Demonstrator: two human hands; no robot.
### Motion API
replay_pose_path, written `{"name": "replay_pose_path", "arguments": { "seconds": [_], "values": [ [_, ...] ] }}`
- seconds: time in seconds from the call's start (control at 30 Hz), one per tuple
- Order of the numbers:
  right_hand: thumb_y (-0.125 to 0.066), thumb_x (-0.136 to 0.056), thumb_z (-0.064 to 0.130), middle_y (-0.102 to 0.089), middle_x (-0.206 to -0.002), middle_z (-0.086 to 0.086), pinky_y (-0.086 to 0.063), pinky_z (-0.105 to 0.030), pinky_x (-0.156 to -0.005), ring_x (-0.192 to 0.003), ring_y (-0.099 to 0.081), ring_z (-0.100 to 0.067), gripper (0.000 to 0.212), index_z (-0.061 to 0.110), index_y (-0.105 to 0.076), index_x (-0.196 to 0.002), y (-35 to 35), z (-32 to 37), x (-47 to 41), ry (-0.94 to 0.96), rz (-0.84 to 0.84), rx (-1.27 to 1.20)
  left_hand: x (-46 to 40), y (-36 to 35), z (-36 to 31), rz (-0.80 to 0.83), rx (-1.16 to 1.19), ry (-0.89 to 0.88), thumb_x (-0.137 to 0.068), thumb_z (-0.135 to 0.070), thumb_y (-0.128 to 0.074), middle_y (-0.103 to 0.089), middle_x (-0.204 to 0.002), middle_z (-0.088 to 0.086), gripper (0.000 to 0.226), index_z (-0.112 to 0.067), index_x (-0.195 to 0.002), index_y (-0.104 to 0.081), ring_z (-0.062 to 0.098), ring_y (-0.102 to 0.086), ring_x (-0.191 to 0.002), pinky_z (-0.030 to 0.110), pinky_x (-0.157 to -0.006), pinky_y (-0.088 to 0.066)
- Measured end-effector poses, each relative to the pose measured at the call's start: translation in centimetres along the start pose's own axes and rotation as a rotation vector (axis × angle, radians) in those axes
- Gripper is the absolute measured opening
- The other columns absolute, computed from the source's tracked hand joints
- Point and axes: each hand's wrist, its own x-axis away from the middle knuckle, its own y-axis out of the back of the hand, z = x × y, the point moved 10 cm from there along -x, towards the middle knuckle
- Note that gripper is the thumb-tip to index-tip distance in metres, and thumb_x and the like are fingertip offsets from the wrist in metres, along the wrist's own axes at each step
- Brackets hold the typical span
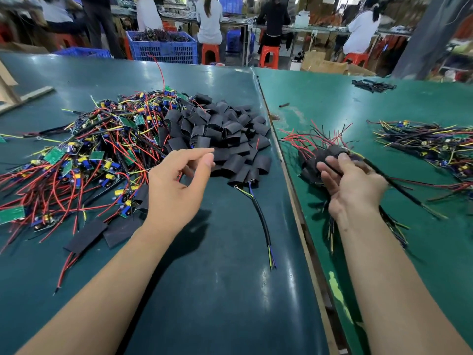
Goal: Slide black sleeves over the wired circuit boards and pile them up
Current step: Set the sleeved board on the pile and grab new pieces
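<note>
The right hand grips a sleeved board over its pile, while the left hand hovers loosely open, empty, beside the sleeves: light, floppy tubes, best pinched at an open end.

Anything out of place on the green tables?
One stray: a short dark tube piece lies alone on the right-hand green table, apart from the pile of black sleeves. Left hand empty; right hand grips sleeved boards.
</note>
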Motion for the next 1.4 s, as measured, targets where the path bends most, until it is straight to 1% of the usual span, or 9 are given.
{"name": "replay_pose_path", "arguments": {
  "seconds": [0.13, 0.27, 0.4, 0.53, 0.73, 0.97, 1.17, 1.3, 1.4],
  "values": [
    [-0.061, -0.092, 0.008, -0.056, -0.043, 0.003, -0.039, -0.013, -0.035, -0.034, -0.053, -0.005, 0.02, 0.012, -0.055, -0.073, 0.6, -1.5, 0.2, -0.189, -0.008, 0.013, -0.1, 0.5, 0.8, -0.019, -0.006, 0.047, -0.096, -0.022, -0.06, -0.071, -0.082, -0.001, 0.012, -0.031, -0.096, -0.068, 0.031, -0.064, -0.075, 0.041, -0.07, -0.051],
    [-0.059, -0.09, 0.011, -0.061, -0.05, 0.002, -0.039, -0.013, -0.035, -0.037, -0.056, -0.007, 0.014, 0.011, -0.056, -0.076, 0.4, -2.0, 0.5, -0.258, 0.054, 0.068, -0.1, 0.3, 1.7, -0.002, -0.036, 0.092, -0.094, -0.033, -0.059, -0.069, -0.077, -0.006, 0.013, -0.041, -0.086, -0.065, 0.023, -0.06, -0.068, 0.035, -0.064, -0.049],
    [-0.062, -0.086, 0.01, -0.061, -0.052, 0.002, -0.043, -0.016, -0.039, -0.043, -0.06, -0.011, 0.008, 0.011, -0.058, -0.079, -0.1, -1.1, 0.2, -0.141, 0.083, 0.165, 0.0, 0.5, 1.7, 0.001, -0.053, 0.08, -0.093, -0.036, -0.058, -0.069, -0.076, -0.006, 0.012, -0.043, -0.086, -0.065, 0.018, -0.057, -0.066, 0.026, -0.062, -0.047],
    [-0.068, -0.084, 0.012, -0.058, -0.055, 0.002, -0.045, -0.021, -0.041, -0.05, -0.059, -0.009, 0.019, 0.016, -0.056, -0.07, -2.7, 0.0, 0.4, 0.175, 0.292, 0.593, -0.1, 0.7, 1.9, -0.006, -0.066, 0.075, -0.094, -0.035, -0.059, -0.068, -0.073, -0.002, 0.014, -0.043, -0.084, -0.065, 0.023, -0.057, -0.065, 0.03, -0.061, -0.047],
    [-0.067, -0.089, 0.01, -0.062, -0.082, 0.001, -0.056, -0.025, -0.073, -0.077, -0.059, -0.009, 0.008, 0.01, -0.067, -0.097, -3.3, -1.6, -0.4, 0.184, 0.336, 0.596, -0.1, 1.2, 2.2, -0.026, -0.073, 0.077, -0.095, -0.034, -0.059, -0.068, -0.075, -0.011, 0.016, -0.046, -0.085, -0.065, 0.016, -0.058, -0.063, 0.021, -0.059, -0.044],
    [-0.064, -0.09, 0.008, -0.064, -0.078, -0.008, -0.052, -0.023, -0.049, -0.062, -0.063, -0.017, 0.012, 0.011, -0.066, -0.078, -3.3, -2.4, 0.3, 0.071, 0.389, 0.538, -0.1, 1.5, 2.8, -0.012, -0.141, 0.103, -0.095, -0.029, -0.061, -0.067, -0.074, -0.011, 0.014, -0.034, -0.085, -0.069, 0.004, -0.052, -0.06, 0.025, -0.06, -0.043],
    [-0.062, -0.091, 0.01, -0.066, -0.066, 0.003, -0.049, -0.023, -0.045, -0.056, -0.063, -0.012, 0.016, 0.014, -0.067, -0.076, -4.2, -1.5, 1.5, 0.185, 0.429, 0.568, -1.1, 3.6, 2.6, -0.045, -0.572, 0.029, -0.092, -0.025, -0.059, -0.071, -0.087, 0.006, 0.02, -0.013, -0.097, -0.074, 0.033, -0.058, -0.084, 0.041, -0.078, -0.044],
    [-0.061, -0.093, 0.013, -0.067, -0.065, 0.004, -0.047, -0.024, -0.042, -0.053, -0.06, -0.01, 0.016, 0.017, -0.067, -0.078, -5.1, -1.7, 2.5, 0.254, 0.479, 0.616, -0.5, 6.2, 8.4, 0.073, -0.962, 0.475, -0.089, -0.028, -0.061, -0.054, -0.131, 0.019, 0.043, -0.012, -0.129, -0.059, 0.042, -0.042, -0.122, 0.051, -0.098, -0.035],
    [-0.063, -0.092, 0.018, -0.069, -0.067, 0.003, -0.047, -0.024, -0.047, -0.055, -0.062, -0.01, 0.013, 0.02, -0.068, -0.08, -6.1, -2.1, 3.5, 0.342, 0.545, 0.756, 0.4, 6.5, 10.5, 0.193, -0.964, 0.608, -0.091, -0.028, -0.06, -0.048, -0.135, 0.019, 0.041, -0.011, -0.128, -0.06, 0.043, -0.041, -0.125, 0.052, -0.1, -0.037]
  ]
}}
